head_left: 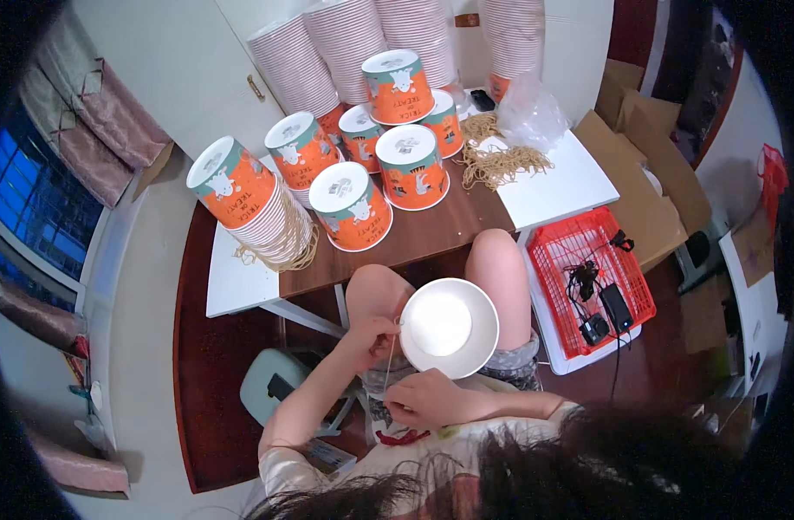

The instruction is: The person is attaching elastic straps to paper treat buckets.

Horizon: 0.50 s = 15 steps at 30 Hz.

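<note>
A round paper bucket rests between my thighs, its white inside facing up. At the bucket's left rim, my left hand is closed in a pinch on a thin tan cord. The cord runs down from there to my right hand, whose fingers are curled around its lower part, just below the bucket. How the cord meets the bucket wall is too small to make out.
Orange-and-green paper buckets stand upside down on the brown table. Tan cords lie beside a clear plastic bag. Tall bucket stacks rise behind. A red basket with black adapters sits right; a pale green stool stands left.
</note>
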Motion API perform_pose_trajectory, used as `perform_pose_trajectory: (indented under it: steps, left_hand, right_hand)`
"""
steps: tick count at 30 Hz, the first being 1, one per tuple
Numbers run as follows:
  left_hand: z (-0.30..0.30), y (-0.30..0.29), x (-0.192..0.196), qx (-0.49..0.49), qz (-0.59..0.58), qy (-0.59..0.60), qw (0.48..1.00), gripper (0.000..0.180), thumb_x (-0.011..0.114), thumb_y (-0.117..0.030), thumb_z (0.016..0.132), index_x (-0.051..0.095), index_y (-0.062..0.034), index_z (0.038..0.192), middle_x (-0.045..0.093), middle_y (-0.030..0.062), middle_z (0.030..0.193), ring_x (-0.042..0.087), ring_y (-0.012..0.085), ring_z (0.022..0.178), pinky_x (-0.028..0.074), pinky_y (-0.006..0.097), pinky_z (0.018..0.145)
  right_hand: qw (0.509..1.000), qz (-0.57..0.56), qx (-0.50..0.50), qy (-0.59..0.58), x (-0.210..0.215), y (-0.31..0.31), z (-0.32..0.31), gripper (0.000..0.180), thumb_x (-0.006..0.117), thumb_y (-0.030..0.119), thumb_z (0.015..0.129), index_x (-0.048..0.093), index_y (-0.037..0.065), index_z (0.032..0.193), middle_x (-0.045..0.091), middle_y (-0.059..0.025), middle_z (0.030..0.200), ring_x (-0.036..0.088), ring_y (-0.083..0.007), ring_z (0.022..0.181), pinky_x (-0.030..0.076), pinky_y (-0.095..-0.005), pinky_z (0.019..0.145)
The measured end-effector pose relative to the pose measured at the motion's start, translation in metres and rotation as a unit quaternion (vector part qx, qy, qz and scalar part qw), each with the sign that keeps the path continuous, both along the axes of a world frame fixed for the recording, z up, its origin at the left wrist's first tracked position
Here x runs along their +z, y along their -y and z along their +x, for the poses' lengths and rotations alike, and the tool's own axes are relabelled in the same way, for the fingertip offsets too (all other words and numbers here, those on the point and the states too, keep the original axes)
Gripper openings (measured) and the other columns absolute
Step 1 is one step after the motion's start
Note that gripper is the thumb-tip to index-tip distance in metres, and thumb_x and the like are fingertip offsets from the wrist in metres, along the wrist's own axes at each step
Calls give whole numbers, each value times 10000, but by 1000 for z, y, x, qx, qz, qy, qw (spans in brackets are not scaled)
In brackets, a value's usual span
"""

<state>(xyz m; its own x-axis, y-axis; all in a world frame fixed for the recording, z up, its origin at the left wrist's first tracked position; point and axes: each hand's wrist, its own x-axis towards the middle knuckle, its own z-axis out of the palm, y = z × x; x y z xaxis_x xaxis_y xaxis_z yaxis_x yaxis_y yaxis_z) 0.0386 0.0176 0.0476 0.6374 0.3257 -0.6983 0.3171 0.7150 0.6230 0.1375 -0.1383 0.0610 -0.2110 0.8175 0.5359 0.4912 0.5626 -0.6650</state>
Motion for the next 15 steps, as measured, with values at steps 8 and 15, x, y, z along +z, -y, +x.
perform_pose_trajectory:
  steps: [8, 15]
  left_hand:
    - [19, -24, -7, -52, 42, -57, 996, 190, 591, -106, 716, 466, -117, 574, 411, -25, 526, 354, 68, 421, 237, 196, 356]
    - [27, -33, -5, -109, 41, -141, 983, 170, 598, -111, 711, 484, -97, 586, 400, -23, 537, 344, 76, 425, 229, 199, 356]
  right_hand:
    - [993, -24, 37, -111, 16, -4, 7, 73, 584, 79, 685, 516, 75, 710, 524, -66, 592, 532, -244, 518, 419, -338, 451]
    - [976, -126, 48, -172, 24, -3, 12, 51, 565, 75, 700, 513, 73, 698, 504, -63, 567, 508, -233, 492, 398, -313, 446]
